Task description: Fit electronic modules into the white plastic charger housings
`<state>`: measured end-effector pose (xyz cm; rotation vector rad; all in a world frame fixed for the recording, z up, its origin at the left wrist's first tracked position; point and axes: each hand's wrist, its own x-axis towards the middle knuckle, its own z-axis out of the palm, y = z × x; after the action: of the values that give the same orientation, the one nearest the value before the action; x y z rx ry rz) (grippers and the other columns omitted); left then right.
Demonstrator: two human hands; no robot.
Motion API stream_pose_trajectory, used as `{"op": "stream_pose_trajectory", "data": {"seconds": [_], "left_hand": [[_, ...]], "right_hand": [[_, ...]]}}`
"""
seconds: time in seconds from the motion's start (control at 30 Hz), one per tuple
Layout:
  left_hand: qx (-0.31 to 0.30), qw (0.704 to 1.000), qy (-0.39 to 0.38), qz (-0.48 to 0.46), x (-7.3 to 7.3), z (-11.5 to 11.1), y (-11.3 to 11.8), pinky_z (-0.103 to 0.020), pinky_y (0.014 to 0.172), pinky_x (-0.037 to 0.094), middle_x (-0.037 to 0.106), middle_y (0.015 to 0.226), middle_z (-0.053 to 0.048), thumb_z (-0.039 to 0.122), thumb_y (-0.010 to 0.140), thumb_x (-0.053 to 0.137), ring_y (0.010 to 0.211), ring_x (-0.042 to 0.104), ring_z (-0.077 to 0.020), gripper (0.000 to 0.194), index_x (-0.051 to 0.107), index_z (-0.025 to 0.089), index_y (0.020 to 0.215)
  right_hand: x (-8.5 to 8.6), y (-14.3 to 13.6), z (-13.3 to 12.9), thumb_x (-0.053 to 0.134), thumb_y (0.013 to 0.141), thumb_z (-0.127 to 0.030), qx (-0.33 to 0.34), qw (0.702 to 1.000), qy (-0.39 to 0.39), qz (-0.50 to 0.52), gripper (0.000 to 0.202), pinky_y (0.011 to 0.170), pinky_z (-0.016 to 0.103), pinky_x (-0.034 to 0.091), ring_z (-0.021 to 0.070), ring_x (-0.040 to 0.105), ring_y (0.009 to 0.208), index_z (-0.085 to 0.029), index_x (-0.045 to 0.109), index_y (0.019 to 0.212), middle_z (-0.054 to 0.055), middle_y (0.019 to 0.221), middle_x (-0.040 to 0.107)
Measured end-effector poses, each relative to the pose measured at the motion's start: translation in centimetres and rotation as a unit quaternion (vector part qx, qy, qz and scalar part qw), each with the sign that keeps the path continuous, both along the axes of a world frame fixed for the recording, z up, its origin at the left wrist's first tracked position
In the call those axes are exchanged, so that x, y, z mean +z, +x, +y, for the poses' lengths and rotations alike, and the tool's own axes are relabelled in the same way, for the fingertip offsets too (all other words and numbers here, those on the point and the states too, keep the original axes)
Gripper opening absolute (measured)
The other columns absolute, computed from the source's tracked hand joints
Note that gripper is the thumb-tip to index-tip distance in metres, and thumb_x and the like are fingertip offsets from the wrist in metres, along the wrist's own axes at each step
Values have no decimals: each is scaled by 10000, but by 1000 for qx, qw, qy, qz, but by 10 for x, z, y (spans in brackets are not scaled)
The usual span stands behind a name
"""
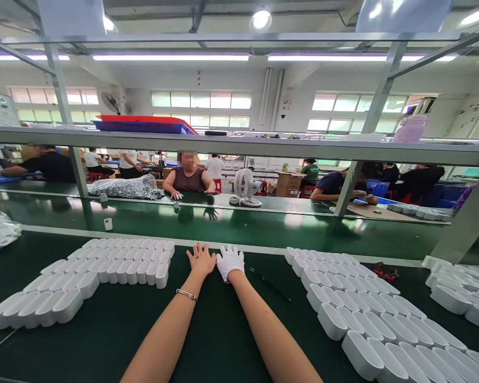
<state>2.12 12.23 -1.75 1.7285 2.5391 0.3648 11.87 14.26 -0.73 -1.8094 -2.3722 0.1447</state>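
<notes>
My left hand (201, 260), bare with a bracelet at the wrist, lies on the dark green worktop with its fingers spread. Beside it my right hand (230, 261), in a white glove, rests flat with fingers stretched out. Neither hand holds anything. Left of them stand rows of white oval cups (132, 270), set close together. A larger block of similar white oval cups (353, 300) covers the right side. A thin dark pen-like tool (270, 284) lies just right of my gloved hand.
Red-handled pliers (385, 273) lie beyond the right cups, near more white parts (459, 287). A green conveyor belt (255, 226) runs past the worktop, carrying a small white piece (108, 224). Across it sit a person (189, 181) and a white fan (245, 186). A shelf (239, 146) spans overhead.
</notes>
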Motion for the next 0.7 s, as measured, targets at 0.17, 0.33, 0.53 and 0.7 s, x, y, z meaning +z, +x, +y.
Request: {"op": "stream_pose_trajectory", "data": {"seconds": [0.17,0.33,0.53,0.7], "left_hand": [[-2,1000,-5,-5,1,-1,0,-558,1084,172,275,1490,-143,419,891,342,1376,205,-318,567,337,171,1402],[-2,1000,-7,0,4,-3,0,-550,1084,179,301,1480,-139,421,900,336,1370,223,-316,548,358,177,1390],[-2,1000,-8,0,3,-3,1,-551,1086,175,288,1485,-142,418,899,328,1371,216,-317,559,333,175,1403],[-2,1000,-6,-3,3,-4,1,-557,1084,177,277,1494,-119,415,898,326,1371,223,-307,558,293,221,1420]], "right_hand": [[0,0,-1,273,940,-382,4,1000,9,-4,467,1036,463,170,274,254,1330,-242,433,1356,94,1423,384],[0,0,-1,292,932,-371,4,1000,15,2,458,1027,466,179,276,263,1323,-238,448,1341,106,1404,407],[0,0,-1,289,930,-378,2,1000,16,4,464,1032,463,172,277,260,1324,-232,446,1342,98,1403,410],[1,-1,-1,296,929,-370,2,1000,17,2,454,1029,462,180,277,264,1320,-234,459,1331,101,1396,414]]}}
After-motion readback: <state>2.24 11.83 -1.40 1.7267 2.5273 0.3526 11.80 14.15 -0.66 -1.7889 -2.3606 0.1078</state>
